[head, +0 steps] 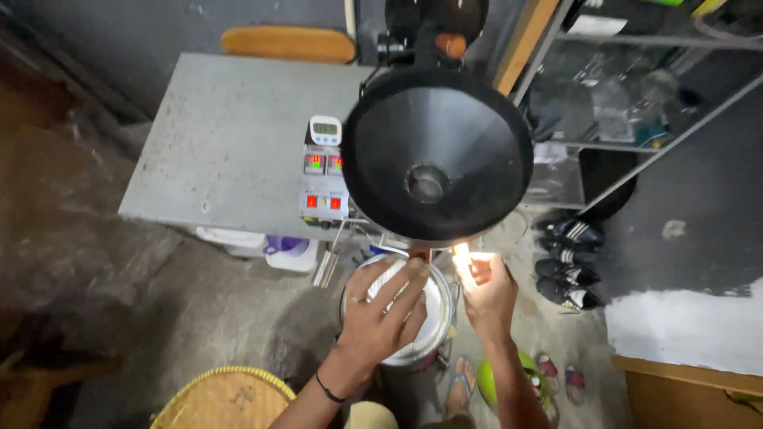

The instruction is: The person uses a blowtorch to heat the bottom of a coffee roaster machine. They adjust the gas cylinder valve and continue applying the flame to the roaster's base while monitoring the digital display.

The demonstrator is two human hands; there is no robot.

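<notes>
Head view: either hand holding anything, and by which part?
Left hand lies flat on the metal pot, fingers spread, no clear grip. Right hand seems to hold a bright light at its fingertips; glare hides it.

I counted one black funnel (436, 155), one metal drum (439, 318), one digital timer (324, 129), two red-lit controllers (323, 163), three dark sneakers (568, 232)

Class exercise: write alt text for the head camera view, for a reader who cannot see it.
Seen from above, a person's left hand rests on a round metal drum under a large black funnel, while the right hand holds a bright light. A grey table stands behind.
</notes>
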